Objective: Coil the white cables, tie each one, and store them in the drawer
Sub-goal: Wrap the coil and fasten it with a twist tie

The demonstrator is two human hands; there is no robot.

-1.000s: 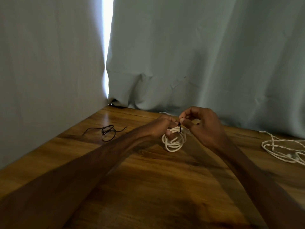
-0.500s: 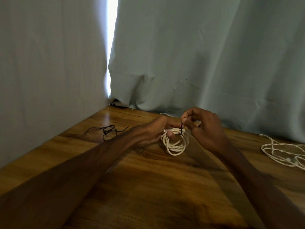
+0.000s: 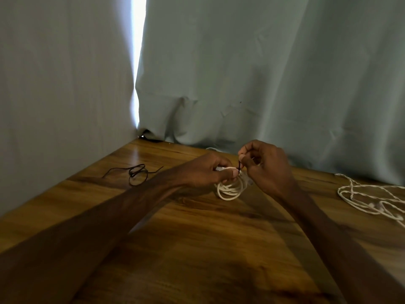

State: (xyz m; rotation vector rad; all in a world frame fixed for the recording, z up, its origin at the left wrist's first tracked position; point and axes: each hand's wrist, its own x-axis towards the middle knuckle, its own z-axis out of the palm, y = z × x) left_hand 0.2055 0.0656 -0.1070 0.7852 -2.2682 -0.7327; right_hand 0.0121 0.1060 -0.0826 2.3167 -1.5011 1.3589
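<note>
Both hands busy: left hand (image 3: 206,172) grips white coil (image 3: 230,189); right hand (image 3: 266,165) pinches dark tie (image 3: 239,166) above it.

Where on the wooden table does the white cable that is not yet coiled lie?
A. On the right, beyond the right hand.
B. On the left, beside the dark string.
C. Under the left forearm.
A: the loose white cable lies spread on the table to the right of the right hand, far from the dark string on the left.
</note>
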